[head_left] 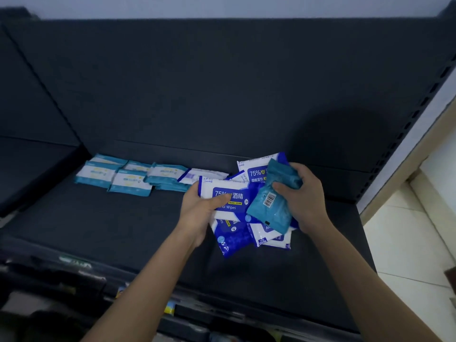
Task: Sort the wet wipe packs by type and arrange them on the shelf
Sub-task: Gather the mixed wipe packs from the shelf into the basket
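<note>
Two bare forearms reach in from 6 o'clock over a dark shelf (pixel 123 230). The left hand (pixel 197 211) grips a blue-and-white alcohol wipe pack (pixel 229 196), thumb across its face. At 3 o'clock of it, the right hand (pixel 303 193) has its fingers (pixel 299 170) closed round the upper end of a teal pack (pixel 271 208), which is turned barcode-side up and hangs over the heap.

Under both hands, right of the shelf's centre, a heap of blue alcohol packs (pixel 234 238) lies overlapping and askew. At 10 o'clock of the hands, a row of teal-and-white packs (pixel 128 178) lies flat near the back panel (pixel 222 82), some overlapping. A white pack with purple print (pixel 197 175) sits between row and heap, just beside both.

Sorting appears partly done. One type is gathered at the left, while the blue heap is not yet squared into a group. The teal pack probably belongs with the row at 9 o'clock. The left hand and its pack lie between the teal pack and that row, and the loose, glossy packs may slide if nudged.

A slotted upright (pixel 419 114) stands at 2 o'clock, and pale floor tiles (pixel 414 243) show at 4 o'clock. Blurred goods on a lower shelf (pixel 170 307) at 7 o'clock are too dim to name.
</note>
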`<state>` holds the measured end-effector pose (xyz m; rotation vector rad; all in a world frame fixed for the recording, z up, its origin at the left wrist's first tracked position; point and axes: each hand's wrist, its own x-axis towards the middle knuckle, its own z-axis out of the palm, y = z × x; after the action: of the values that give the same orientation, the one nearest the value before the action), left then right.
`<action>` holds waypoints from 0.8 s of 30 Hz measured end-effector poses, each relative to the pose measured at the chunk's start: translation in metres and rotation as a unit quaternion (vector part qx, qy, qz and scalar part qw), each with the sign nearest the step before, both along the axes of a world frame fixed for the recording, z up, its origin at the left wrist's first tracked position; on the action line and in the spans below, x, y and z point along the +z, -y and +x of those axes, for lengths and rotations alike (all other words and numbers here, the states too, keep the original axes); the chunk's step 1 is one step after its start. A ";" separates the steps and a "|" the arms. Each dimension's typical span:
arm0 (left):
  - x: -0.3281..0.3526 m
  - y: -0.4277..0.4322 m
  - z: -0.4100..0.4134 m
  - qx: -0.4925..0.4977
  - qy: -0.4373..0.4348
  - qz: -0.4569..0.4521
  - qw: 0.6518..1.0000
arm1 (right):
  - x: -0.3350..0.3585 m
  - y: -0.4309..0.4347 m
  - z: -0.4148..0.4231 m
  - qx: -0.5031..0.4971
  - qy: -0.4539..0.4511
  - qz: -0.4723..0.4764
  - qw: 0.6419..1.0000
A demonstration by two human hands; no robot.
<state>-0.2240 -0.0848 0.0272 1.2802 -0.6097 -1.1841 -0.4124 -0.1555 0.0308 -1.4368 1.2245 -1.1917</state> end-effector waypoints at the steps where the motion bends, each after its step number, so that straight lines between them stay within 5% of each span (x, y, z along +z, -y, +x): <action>1: 0.002 -0.004 0.005 0.007 -0.003 -0.006 1.000 | 0.004 -0.002 0.006 0.005 0.000 -0.007 1.000; 16: 0.035 -0.099 0.137 0.098 -0.016 -0.084 0.992 | 0.061 -0.074 0.156 0.079 -0.013 -0.072 0.994; 24: 0.038 -0.209 0.248 0.199 0.018 -0.086 0.976 | 0.059 -0.154 0.291 0.179 0.054 -0.053 0.981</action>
<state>0.0244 0.1243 0.0650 1.2090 -0.4433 -0.7613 -0.1214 -0.0013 0.0893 -1.5711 0.7953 -1.0794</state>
